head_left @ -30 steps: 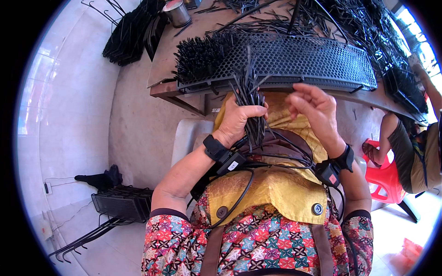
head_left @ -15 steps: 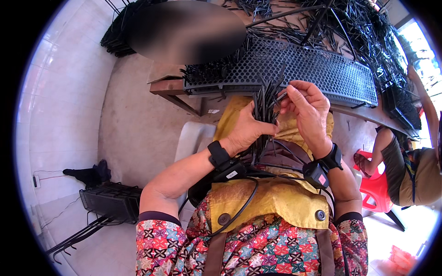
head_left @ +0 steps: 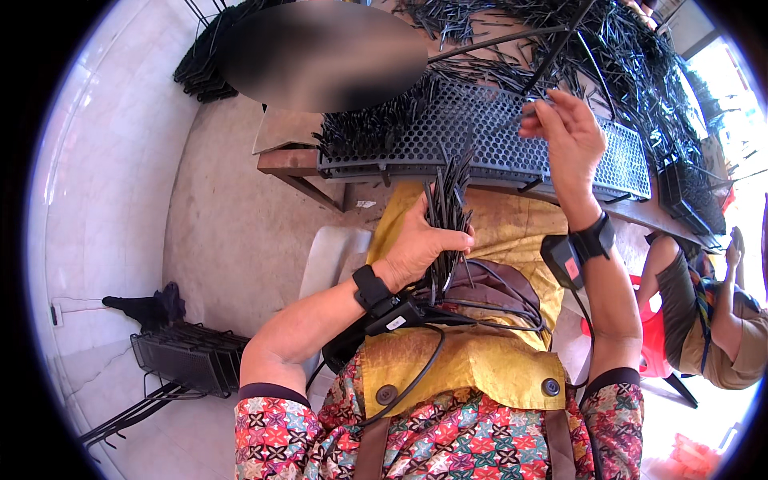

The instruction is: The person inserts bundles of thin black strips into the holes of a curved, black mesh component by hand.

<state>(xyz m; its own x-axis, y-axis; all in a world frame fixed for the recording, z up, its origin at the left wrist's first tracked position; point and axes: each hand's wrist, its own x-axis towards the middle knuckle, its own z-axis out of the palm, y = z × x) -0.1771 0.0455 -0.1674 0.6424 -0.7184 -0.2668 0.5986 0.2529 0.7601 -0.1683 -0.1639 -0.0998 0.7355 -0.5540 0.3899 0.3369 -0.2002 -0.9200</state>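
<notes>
A bundle of thin black sticks (head_left: pixel 450 204) stands roughly upright in my left hand (head_left: pixel 416 244), whose thumb is closed across it above my lap. Over the perforated black tray (head_left: pixel 616 156), my right hand (head_left: pixel 576 144) is raised with its thumb and fingers pinched together. A dark thin stick (head_left: pixel 518 118) shows at those fingertips, partly blurred against the tray. Many similar sticks (head_left: pixel 364 134) stand packed at the tray's left part, while the holes nearer my right hand show bare.
Loose black sticks (head_left: pixel 500 60) lie strewn over the table behind the tray, heaped at the far right. Black metal bars (head_left: pixel 552 60) cross above. More black racks (head_left: pixel 188 360) sit at lower left. Another person (head_left: pixel 720 328) sits at right on a red stool (head_left: pixel 654 352).
My right hand has moved up and to the right, away from the bundle to over the tray. My left hand still grips the bundle, slightly lower and further left.
</notes>
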